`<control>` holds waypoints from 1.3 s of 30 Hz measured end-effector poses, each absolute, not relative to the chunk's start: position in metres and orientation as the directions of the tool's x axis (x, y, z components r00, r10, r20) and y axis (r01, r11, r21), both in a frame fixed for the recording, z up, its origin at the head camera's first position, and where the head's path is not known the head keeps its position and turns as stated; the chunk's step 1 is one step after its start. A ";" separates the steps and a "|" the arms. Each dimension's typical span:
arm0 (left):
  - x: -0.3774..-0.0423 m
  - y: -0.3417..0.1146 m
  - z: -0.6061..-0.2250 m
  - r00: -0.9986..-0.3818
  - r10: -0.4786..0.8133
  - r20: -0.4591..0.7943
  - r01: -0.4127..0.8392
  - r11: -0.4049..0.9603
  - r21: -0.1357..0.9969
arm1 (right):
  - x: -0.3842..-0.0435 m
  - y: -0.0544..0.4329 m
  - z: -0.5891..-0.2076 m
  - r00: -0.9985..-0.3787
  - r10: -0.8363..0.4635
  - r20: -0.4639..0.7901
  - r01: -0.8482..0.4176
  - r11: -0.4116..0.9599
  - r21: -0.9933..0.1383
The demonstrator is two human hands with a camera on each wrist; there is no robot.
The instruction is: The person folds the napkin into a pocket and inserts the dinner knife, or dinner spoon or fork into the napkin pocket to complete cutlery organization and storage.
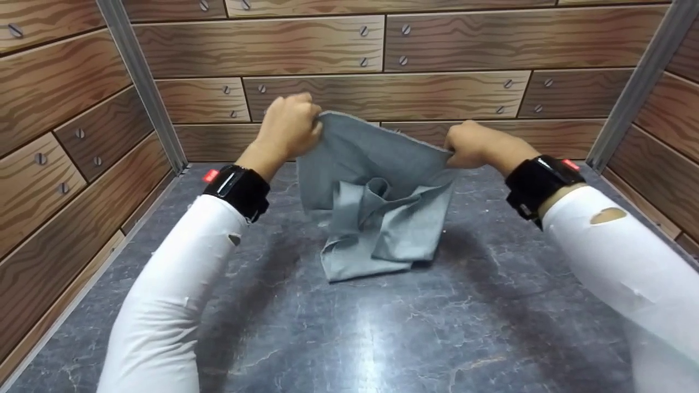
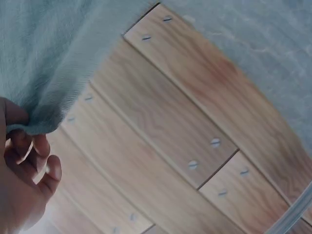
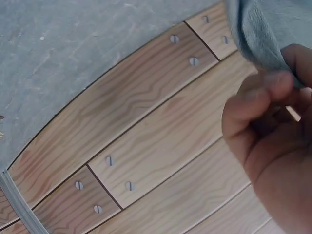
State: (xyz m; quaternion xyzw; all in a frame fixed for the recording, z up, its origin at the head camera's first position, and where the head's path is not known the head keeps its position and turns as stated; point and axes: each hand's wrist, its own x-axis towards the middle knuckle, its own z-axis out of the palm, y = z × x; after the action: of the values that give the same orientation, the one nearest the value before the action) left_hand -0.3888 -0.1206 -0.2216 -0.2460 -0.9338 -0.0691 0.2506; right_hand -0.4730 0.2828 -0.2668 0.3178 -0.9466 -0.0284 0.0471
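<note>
A grey-blue cloth (image 1: 382,142) hangs between my two hands, its top edge raised and sloping down to the right. The lower part lies crumpled in folds, touching the table. My left hand (image 1: 292,125) pinches the upper left corner and is the higher of the two. At the other end of the edge, my right hand (image 1: 472,144) grips the upper right corner. In the left wrist view, the cloth (image 2: 53,53) is caught between thumb and fingers. The right wrist view has the cloth's gathered corner (image 3: 263,44) between thumb and curled fingertips.
The dark grey marbled tabletop (image 1: 262,338) spreads below the cloth. Wood-patterned panels (image 1: 311,43) stand behind it and at both sides, with grey metal posts (image 1: 144,82) at the corners. A black band (image 1: 240,191) circles each wrist.
</note>
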 end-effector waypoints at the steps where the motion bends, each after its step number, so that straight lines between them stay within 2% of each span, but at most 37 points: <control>1: -0.387 -0.121 -0.218 -0.749 0.411 0.520 0.491 0.871 0.017 | -0.481 0.286 -0.270 -0.813 -0.575 0.091 -0.569 0.818 0.088; 4: -0.384 -0.125 -0.207 -0.728 0.363 0.582 0.478 0.877 0.051 | -0.466 0.276 -0.257 -0.867 -0.484 0.122 -0.478 0.875 0.074; 5: -0.382 -0.126 -0.205 -0.719 0.347 0.602 0.474 0.878 0.060 | -0.447 0.265 -0.245 -0.901 -0.423 0.097 -0.415 0.905 0.095; 8: -0.378 -0.128 -0.200 -0.678 0.310 0.666 0.487 0.869 0.091 | -0.415 0.245 -0.225 -0.937 -0.331 0.115 -0.327 0.944 0.049; 12: -0.372 -0.127 -0.197 -0.633 0.279 0.722 0.543 0.825 0.157 | -0.392 0.229 -0.211 -0.973 -0.179 0.143 -0.181 0.983 -0.002; 15: -0.367 -0.127 -0.195 -0.608 0.245 0.755 0.574 0.793 0.206 | -0.387 0.226 -0.209 -0.977 -0.073 0.202 -0.086 0.994 -0.060; 18: -0.363 -0.128 -0.194 -0.575 0.230 0.785 0.594 0.777 0.208 | -0.388 0.230 -0.211 -0.961 -0.007 0.275 -0.040 0.992 -0.116; 22: -0.362 -0.128 -0.193 -0.538 0.229 0.811 0.622 0.758 0.199 | -0.394 0.241 -0.215 -0.934 0.013 0.357 -0.052 0.984 -0.173; 25: -0.364 -0.131 -0.192 -0.540 0.194 0.819 0.616 0.754 0.227 | -0.396 0.249 -0.217 -0.919 -0.010 0.395 -0.089 0.979 -0.181; 28: -0.365 -0.140 -0.191 -0.576 0.143 0.804 0.557 0.789 0.258 | -0.397 0.262 -0.218 -0.915 -0.061 0.398 -0.129 0.981 -0.147; 32: -0.369 -0.161 -0.191 -0.691 0.124 0.712 0.410 0.879 0.245 | -0.400 0.287 -0.221 -0.932 -0.135 0.336 -0.176 0.980 -0.093; 36: -0.380 -0.182 -0.205 -0.839 0.174 0.515 0.303 0.937 0.176 | -0.404 0.310 -0.229 -0.947 -0.249 0.204 -0.269 0.960 -0.076; 39: -0.392 -0.193 -0.227 -0.909 0.218 0.357 0.271 0.956 0.108 | -0.408 0.316 -0.240 -0.937 -0.332 0.106 -0.340 0.938 -0.070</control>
State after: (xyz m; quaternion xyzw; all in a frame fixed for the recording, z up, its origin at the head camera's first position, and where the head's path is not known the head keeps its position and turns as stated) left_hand -0.3915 -0.1927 -0.2269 -0.1255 -0.9738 -0.0779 0.1730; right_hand -0.4076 0.3163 -0.2403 0.1710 -0.9832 0.0435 0.0466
